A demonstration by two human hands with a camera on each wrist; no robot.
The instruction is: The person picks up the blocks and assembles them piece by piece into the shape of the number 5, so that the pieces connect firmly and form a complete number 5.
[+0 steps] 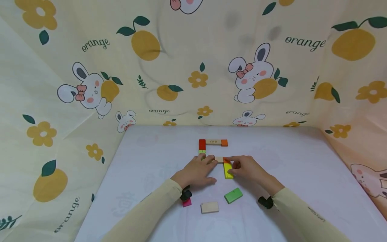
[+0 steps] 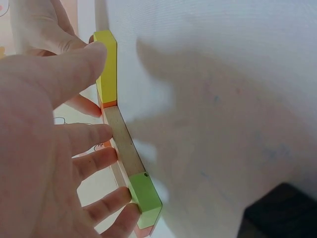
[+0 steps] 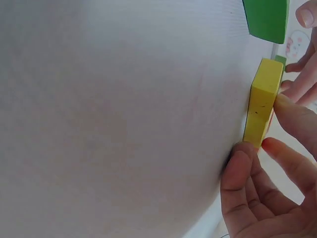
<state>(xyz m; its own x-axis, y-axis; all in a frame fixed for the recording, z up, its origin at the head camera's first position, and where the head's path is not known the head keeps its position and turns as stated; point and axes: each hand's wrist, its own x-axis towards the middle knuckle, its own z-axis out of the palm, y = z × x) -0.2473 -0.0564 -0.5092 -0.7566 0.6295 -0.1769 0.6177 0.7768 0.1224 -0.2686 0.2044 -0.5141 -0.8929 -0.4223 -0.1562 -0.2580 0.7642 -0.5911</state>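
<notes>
In the head view, the left hand [image 1: 197, 172] spreads over the row's left part, its fingertips touching the wooden block [image 2: 124, 144] and light green block [image 2: 144, 198] in the left wrist view. The right hand [image 1: 250, 168] holds the yellow block [image 1: 228, 172] between thumb and curled fingers, its index finger on the small orange block [image 1: 226, 160]. Yellow lies below orange, at the right end of the wooden block. Above the left hand stand a red block [image 1: 202, 144], a wooden block with markings [image 1: 213, 142] and another orange block [image 1: 224, 143].
Nearer the person on the white table [image 1: 272, 222] lie a green block [image 1: 233, 195], a plain wooden block [image 1: 210, 207] and a pink block [image 1: 187, 202] partly hidden by the left wrist. A patterned cloth [image 1: 187, 43] rises behind and at the sides.
</notes>
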